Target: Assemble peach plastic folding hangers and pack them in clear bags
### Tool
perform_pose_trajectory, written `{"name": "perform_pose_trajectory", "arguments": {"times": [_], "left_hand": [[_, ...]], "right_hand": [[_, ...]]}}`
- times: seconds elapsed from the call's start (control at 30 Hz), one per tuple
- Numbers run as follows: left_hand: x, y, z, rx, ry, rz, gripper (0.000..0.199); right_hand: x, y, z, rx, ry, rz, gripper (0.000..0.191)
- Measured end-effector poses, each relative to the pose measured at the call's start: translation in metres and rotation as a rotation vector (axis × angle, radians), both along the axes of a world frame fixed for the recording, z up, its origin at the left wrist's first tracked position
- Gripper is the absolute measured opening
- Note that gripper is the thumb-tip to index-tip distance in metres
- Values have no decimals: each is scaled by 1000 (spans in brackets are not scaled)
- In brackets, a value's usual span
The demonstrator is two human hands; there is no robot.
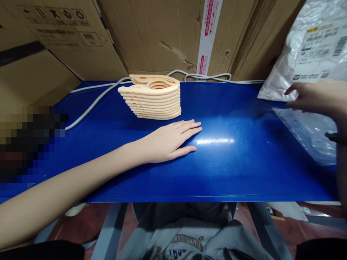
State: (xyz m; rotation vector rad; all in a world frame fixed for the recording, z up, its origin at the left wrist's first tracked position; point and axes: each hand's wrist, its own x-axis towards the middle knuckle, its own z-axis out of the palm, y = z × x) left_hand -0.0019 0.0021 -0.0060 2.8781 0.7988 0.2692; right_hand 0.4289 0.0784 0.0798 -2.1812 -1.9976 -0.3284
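My left hand lies flat on the blue tabletop, fingers stretched out and thumb apart, holding nothing. Just beyond it stands a neat stack of cream-coloured, curved plastic pieces with a rounded opening in the top; their exact kind I cannot make out. At the right edge, my right hand hovers with its fingers bent and apart, nothing visible between them. Below that hand is a clear plastic bag lying on the table. A white plastic mailing bag with printed labels is right behind the hand.
Cardboard boxes form a wall along the back. A pale cable runs along the table's rear edge and bends forward at left. Another box stands on the left, near a blurred-out dark area. The table's front edge is close to my lap.
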Motion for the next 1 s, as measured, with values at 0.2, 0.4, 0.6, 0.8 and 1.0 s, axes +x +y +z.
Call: {"name": "perform_pose_trajectory", "arguments": {"times": [0.2,0.4,0.6,0.8,1.0], "left_hand": [[0,-1,-1,-41,-55,23,68],[-1,-2,6,125,-306,169,67],[-2,-1,5,303,-127,189,41],[-1,2,-2,312,-39,192,44],[0,3,-2,316,-53,161,42]], "right_hand": [[-89,-46,17,-51,856,469,45],[-135,-60,-28,-569,729,948,56],[-146,-63,-43,-377,367,1157,34],[-161,-92,-40,-209,115,1270,37],[-172,-113,-44,137,-267,1332,30]]}}
